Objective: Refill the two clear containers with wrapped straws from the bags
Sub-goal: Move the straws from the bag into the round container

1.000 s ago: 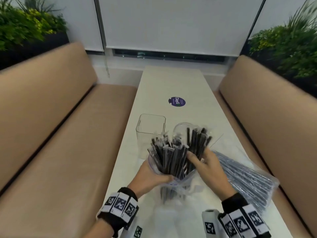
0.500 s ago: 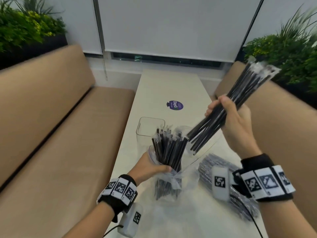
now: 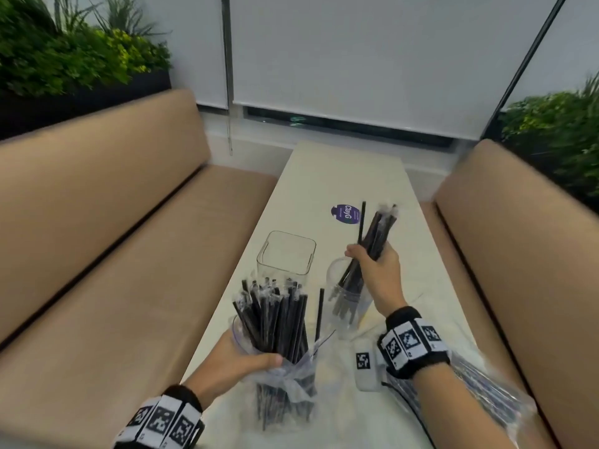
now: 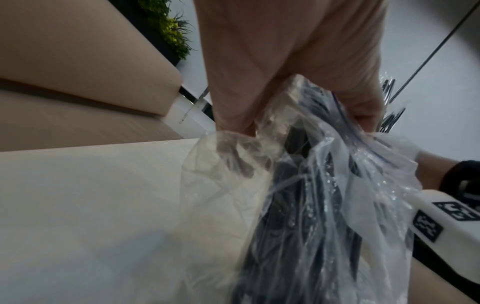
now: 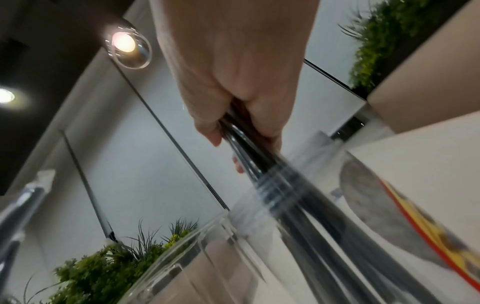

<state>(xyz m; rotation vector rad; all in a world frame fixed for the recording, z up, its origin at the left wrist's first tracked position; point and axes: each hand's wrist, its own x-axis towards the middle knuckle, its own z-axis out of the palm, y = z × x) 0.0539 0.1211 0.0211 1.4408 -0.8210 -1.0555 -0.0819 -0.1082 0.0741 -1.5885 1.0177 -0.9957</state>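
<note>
My left hand (image 3: 241,362) grips an upright clear plastic bag (image 3: 285,384) full of black wrapped straws (image 3: 275,315), standing on the table; the left wrist view shows my fingers (image 4: 262,86) curled round the crinkled bag (image 4: 311,195). My right hand (image 3: 372,264) grips a bundle of black wrapped straws (image 3: 377,231) whose lower ends stand inside the round clear container (image 3: 348,306). In the right wrist view the bundle (image 5: 272,170) runs down from my fist (image 5: 241,86) into the container (image 5: 207,257). A square clear container (image 3: 287,254) stands empty just left of it.
A second bag of straws (image 3: 486,393) lies under my right forearm at the table's right edge. The long white table (image 3: 324,176) carries a purple round sticker (image 3: 345,213). Tan benches (image 3: 113,238) flank both sides, with plants behind them.
My right hand pulled a bundle of straws out of the bag, lifted it high to the right, then brought it down into the round container. My left hand kept holding the bag.
</note>
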